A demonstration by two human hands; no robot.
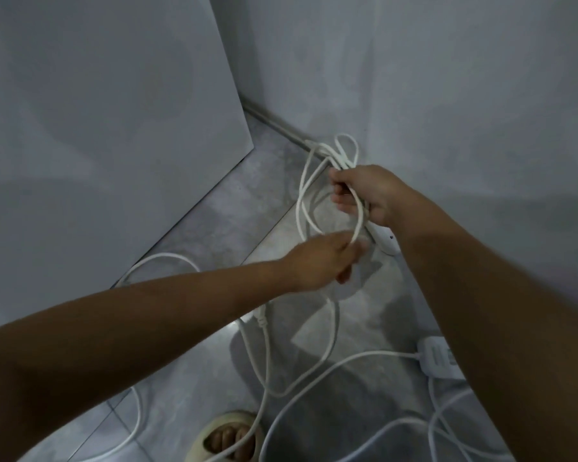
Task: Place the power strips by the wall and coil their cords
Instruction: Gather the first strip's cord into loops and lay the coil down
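My right hand (364,195) grips a bundle of white cord loops (306,181) above the floor, close to the wall's foot. Beneath that hand a white power strip (386,241) shows partly; I cannot tell whether the hand holds it too. My left hand (327,261) pinches a strand of the same cord just below the loops. A second white power strip (436,356) lies on the floor at the right, half hidden by my right forearm. Loose white cord (264,368) trails over the floor under my arms.
A grey wall (447,95) rises ahead and a grey panel (114,128) stands at the left, meeting in a corner. The floor (214,228) is grey tile. My foot in a pale sandal (224,438) is at the bottom edge among cords.
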